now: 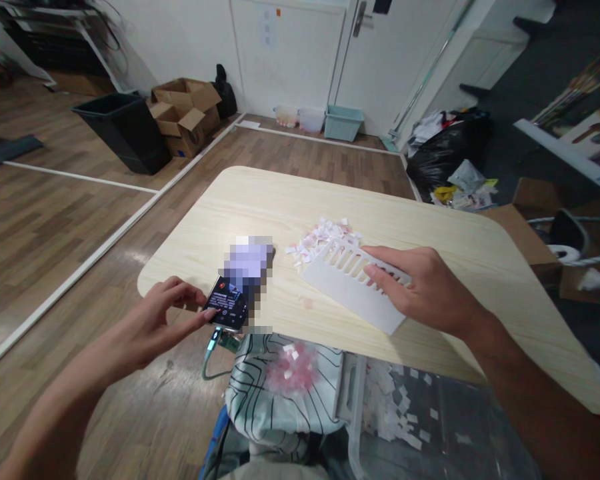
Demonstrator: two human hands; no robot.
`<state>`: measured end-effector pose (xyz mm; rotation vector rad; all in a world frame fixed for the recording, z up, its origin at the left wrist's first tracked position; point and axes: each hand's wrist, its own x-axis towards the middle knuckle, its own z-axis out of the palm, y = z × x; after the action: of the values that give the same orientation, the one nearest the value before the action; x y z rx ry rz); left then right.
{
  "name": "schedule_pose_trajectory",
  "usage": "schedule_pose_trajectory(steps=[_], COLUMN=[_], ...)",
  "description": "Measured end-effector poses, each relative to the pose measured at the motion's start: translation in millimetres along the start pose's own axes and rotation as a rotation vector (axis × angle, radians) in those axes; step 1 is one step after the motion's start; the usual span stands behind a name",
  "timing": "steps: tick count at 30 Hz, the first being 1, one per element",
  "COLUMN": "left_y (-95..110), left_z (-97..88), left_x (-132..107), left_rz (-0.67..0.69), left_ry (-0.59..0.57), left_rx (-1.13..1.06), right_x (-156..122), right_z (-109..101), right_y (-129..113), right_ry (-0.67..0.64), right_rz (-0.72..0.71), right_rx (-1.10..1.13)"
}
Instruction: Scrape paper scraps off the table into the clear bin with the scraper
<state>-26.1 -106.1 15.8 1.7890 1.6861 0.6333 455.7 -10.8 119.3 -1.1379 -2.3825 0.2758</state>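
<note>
At the front left of the table, my left hand (173, 313) is at the lower left corner of a smartphone (224, 303). Its thumb lies on the lit screen and its fingers curl at the side edge. Part of the phone is blurred out, and a green charging cable (211, 348) runs from its lower end. My right hand (420, 283) grips a white slotted panel (350, 293) by its right end, thumb on the near face. The panel is tilted over the table, just in front of a pile of small white and pinkish paper pieces (325, 235).
Below the table's front edge (260, 193) are a striped cloth (250, 393) with pink bits on it and a clear plastic bin (355, 440) with white scraps. A black trash can (125, 130), cardboard boxes (187, 110) and a black bag (440, 157) stand on the floor beyond.
</note>
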Motion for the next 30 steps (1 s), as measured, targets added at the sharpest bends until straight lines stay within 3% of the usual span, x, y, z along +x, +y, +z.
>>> schedule_pose_trajectory(steps=[11, 20, 30], left_y=[23.8, 30.8, 36.6], left_z=[-6.1, 15.2, 26.9], left_x=[8.8, 27.8, 26.9], left_rz=[-0.062, -0.081, -0.109], left_ry=[0.001, 0.028, 0.134], left_rx=[-0.057, -0.169, -0.153], right_x=[-8.0, -11.3, -29.6], right_z=[-14.3, -21.7, -22.3], right_y=[5.3, -6.2, -17.8], right_ry=[-0.025, -0.041, -0.088], right_rz=[0.024, -0.038, -0.19], right_rx=[-0.02, 0.012, -0.011])
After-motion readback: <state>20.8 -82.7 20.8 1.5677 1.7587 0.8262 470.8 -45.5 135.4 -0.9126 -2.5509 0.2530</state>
